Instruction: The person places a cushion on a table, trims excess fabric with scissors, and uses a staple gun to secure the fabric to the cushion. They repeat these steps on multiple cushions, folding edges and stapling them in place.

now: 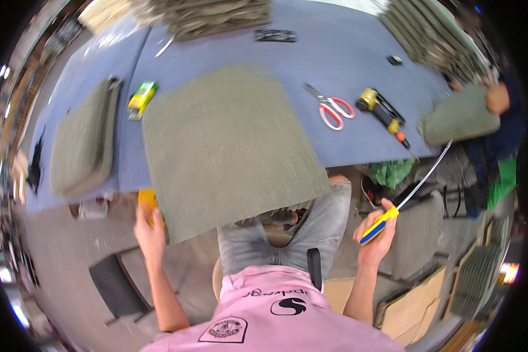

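Note:
A flat olive-green fabric piece (pixel 229 141) lies on the blue table in front of me. Its near edge is frayed and hangs over the table edge above my lap. My left hand (pixel 151 234) is at its near left corner, closed around a yellow object (pixel 147 200) whose kind I cannot make out. Out to the right, away from the fabric, my right hand (pixel 377 237) grips a tool (pixel 386 222) by its yellow-and-blue handle. A long, thin metal shaft runs from that handle up toward the table's right edge.
Red-handled scissors (pixel 333 111) and a yellow-black power tool (pixel 381 111) lie right of the fabric. Folded cushions (pixel 82 141) and a yellow-green packet (pixel 142 100) are left. Fabric stacks (pixel 211 17) stand behind. At right, another person's hand (pixel 498 98) holds a green cushion (pixel 460 115).

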`<state>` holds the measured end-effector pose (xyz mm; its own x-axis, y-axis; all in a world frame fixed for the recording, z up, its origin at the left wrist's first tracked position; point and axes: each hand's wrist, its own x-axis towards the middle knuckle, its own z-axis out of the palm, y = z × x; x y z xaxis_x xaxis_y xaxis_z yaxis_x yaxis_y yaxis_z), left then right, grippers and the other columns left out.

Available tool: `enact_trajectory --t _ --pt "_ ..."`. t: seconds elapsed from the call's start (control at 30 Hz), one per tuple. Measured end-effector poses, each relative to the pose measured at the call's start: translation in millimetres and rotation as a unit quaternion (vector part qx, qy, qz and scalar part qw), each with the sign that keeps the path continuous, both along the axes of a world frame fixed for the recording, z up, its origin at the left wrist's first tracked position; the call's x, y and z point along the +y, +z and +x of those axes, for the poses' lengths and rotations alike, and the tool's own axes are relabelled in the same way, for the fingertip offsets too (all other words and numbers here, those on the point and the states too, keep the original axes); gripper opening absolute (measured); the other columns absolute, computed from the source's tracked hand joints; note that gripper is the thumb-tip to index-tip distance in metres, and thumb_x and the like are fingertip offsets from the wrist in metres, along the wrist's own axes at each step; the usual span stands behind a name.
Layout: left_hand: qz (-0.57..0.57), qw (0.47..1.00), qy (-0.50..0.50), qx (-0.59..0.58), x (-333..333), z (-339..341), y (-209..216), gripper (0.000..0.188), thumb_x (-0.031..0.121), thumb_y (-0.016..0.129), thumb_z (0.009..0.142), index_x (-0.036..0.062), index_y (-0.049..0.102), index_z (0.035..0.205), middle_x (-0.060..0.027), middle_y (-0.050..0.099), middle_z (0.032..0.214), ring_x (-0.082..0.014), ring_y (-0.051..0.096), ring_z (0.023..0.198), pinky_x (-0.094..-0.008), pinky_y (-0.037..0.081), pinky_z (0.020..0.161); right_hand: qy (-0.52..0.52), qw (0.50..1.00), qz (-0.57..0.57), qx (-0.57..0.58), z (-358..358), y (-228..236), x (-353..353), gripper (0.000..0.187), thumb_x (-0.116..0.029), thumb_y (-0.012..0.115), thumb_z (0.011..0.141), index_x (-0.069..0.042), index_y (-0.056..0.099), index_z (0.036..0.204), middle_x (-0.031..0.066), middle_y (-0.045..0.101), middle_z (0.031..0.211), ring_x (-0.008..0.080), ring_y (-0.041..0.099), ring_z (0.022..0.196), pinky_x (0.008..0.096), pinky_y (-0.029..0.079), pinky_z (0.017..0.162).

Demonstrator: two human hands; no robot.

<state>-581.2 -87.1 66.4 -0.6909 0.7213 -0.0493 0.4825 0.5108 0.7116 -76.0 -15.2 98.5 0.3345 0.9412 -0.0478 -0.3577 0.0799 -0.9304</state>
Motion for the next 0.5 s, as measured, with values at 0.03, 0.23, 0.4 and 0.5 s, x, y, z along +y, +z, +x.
enact_trajectory --t 0.03,0.23,0.4,0.5 --pt "0.011 0.991 -0.017 0.129 8.7 -5.9 9.2 0.039 0.02 0.066 0.107 0.0037 0.065 0.143 -0.0171 0.074 0.132 -0.0258 0.067 0.129 -0.0425 0.051 0.109 0.055 0.996 -0.013 -0.066 8.6 -2.3 -6.6 0.047 -0.041 0.051 0.114 -0.007 0.052 0.147 0.0046 0.056 0.087 0.0156 0.056 0.056 0.0363 0.051 0.053" --pt "0.201 0.942 -0.191 0.192 91.8 50.8 35.0 0.036 0.015 0.072 0.098 0.0086 0.071 0.134 -0.0174 0.067 0.145 -0.0384 0.055 0.144 -0.0515 0.038 0.124 0.223 0.776 0.116 -0.579 -47.9 25.3 48.4 0.045 -0.012 0.076 0.097 -0.007 0.069 0.142 0.0172 0.076 0.107 0.0295 0.074 0.086 0.037 0.058 0.08" --pt "0.159 0.936 -0.242 0.201 126.3 97.4 4.5 0.04 0.021 0.075 0.097 0.0121 0.068 0.135 -0.0144 0.057 0.158 -0.037 0.041 0.157 -0.0576 0.025 0.131 0.323 0.635 0.093 -0.695 -73.0 59.4 78.8 0.042 -0.02 0.077 0.098 -0.01 0.072 0.138 0.0168 0.076 0.102 0.0362 0.074 0.084 0.0412 0.058 0.073" --pt "0.147 0.939 -0.24 0.196 128.3 98.9 -3.8 0.039 0.022 0.074 0.097 0.0128 0.068 0.134 -0.0135 0.056 0.16 -0.0368 0.04 0.158 -0.0576 0.024 0.131 0.346 0.659 0.105 -0.659 -70.0 62.0 86.7 0.041 -0.022 0.076 0.098 -0.009 0.072 0.137 0.0188 0.077 0.105 0.0379 0.074 0.082 0.0423 0.057 0.073"
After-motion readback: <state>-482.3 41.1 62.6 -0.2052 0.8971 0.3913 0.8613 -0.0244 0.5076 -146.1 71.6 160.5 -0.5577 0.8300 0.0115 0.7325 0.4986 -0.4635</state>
